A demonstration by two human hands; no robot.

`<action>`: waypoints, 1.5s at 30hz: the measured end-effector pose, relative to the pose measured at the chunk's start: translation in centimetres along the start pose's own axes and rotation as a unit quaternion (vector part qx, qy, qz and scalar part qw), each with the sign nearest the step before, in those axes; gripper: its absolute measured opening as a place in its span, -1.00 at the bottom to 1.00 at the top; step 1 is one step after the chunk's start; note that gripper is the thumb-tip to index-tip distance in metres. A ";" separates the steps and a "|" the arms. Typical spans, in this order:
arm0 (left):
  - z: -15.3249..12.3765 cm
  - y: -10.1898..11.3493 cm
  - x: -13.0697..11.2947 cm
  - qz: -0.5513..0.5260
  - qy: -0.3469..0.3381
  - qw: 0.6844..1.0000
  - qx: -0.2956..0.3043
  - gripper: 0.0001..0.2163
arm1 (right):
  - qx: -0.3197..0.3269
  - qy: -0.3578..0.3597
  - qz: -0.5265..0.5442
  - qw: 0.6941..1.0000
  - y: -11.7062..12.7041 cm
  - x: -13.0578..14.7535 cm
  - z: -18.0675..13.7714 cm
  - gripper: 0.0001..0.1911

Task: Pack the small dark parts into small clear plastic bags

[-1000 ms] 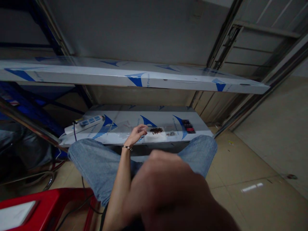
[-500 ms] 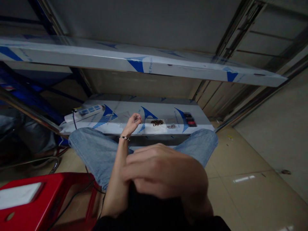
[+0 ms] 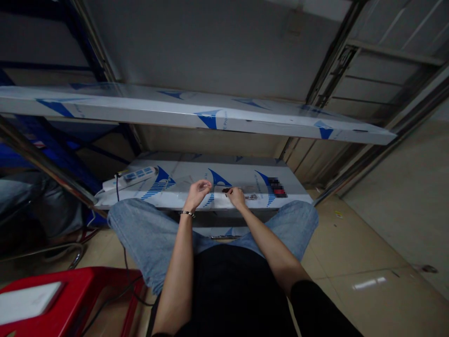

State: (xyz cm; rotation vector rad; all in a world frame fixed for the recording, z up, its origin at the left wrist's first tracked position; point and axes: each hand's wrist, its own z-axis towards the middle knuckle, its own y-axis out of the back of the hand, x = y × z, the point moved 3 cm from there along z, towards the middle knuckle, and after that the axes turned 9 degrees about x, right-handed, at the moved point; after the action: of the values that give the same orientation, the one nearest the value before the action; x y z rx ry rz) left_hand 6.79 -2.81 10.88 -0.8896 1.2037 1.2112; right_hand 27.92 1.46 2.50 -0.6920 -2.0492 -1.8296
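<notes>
My left hand (image 3: pixel 197 194) is curled above the film-covered lower shelf (image 3: pixel 189 164), its fingers closed around something small and see-through that I cannot make out. To its right, my right hand (image 3: pixel 236 197) reaches down with fingertips pinched together at a small pile of dark brown pieces (image 3: pixel 225 190). Whether a piece is between those fingertips is too small to tell. The hand covers part of the pile and the white sheet (image 3: pixel 220 202) under it. Just right of that hand lies a clear packet with small shiny pieces (image 3: pixel 251 197).
A power strip (image 3: pixel 138 175) with a dark cable lies at the shelf's left end. A blurred-out black and red item (image 3: pixel 278 188) is at the right. The upper shelf (image 3: pixel 147 108) juts out above. A red stool (image 3: pixel 80 285) bearing a white box (image 3: pixel 30 299) stands lower left.
My right hand has moved from close to the camera, over my lap, forward and down to the brown pile. My left hand keeps its curled grip at nearly the same place. The view has tilted upward.
</notes>
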 end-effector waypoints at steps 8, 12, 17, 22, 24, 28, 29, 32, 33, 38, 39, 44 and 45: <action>0.5 -0.6 1.1 0.003 0.002 0.998 0.064 -0.67 | -0.008 -0.007 -0.034 0.999 -3.1 0.1 0.6 -0.84; 0.7 -1.1 1.6 0.012 -0.010 0.996 0.082 -0.71 | -0.071 0.026 0.086 0.993 -0.4 2.5 0.2 -0.87; 1.0 -1.9 2.0 0.017 0.001 0.995 0.098 -0.67 | -0.090 0.157 0.398 0.899 4.5 7.1 -1.9 -0.76; 0.6 -3.1 1.2 -0.025 0.016 0.989 0.144 -0.65 | -0.002 0.292 0.423 0.858 7.4 8.9 -5.6 -0.74; 0.5 -3.4 0.8 -0.028 0.013 0.988 0.151 -0.65 | 0.009 0.304 0.394 0.867 7.9 8.6 -6.3 -0.79; 0.4 -3.6 0.7 -0.021 0.016 0.989 0.149 -0.62 | 0.036 0.298 0.324 0.897 8.2 8.0 -6.4 -0.83; 0.5 -3.6 0.8 -0.016 0.014 0.989 0.144 -0.63 | 0.041 0.299 0.302 0.904 8.2 8.0 -6.4 -0.84; 0.6 -3.4 0.9 -0.015 0.005 0.991 0.133 -0.69 | 0.044 0.307 0.257 0.915 8.2 8.2 -6.5 -0.87; 0.6 -3.4 0.8 -0.020 0.002 0.991 0.131 -0.71 | 0.045 0.313 0.250 0.915 8.2 8.3 -6.6 -0.88; 0.2 -3.2 -0.5 -0.065 0.009 0.991 0.115 -0.68 | 0.000 0.340 0.263 0.903 8.5 8.5 -6.7 -0.81; 0.1 -3.2 -0.9 -0.081 0.006 0.990 0.112 -0.67 | -0.019 0.334 0.277 0.901 8.6 8.2 -6.5 -0.78; -0.4 -2.9 -2.2 -0.168 -0.008 0.982 0.083 -0.66 | 0.017 0.241 0.339 0.909 7.7 5.8 -5.1 -0.63; -0.5 -2.8 -2.4 -0.185 -0.011 0.980 0.076 -0.66 | 0.059 0.232 0.340 0.909 7.4 5.4 -4.9 -0.63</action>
State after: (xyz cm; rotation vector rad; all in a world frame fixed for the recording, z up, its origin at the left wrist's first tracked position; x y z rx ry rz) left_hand 9.61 -4.24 12.81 -0.9333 1.0411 0.8168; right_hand 26.96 -2.07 12.19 -0.7275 -1.3561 -1.2891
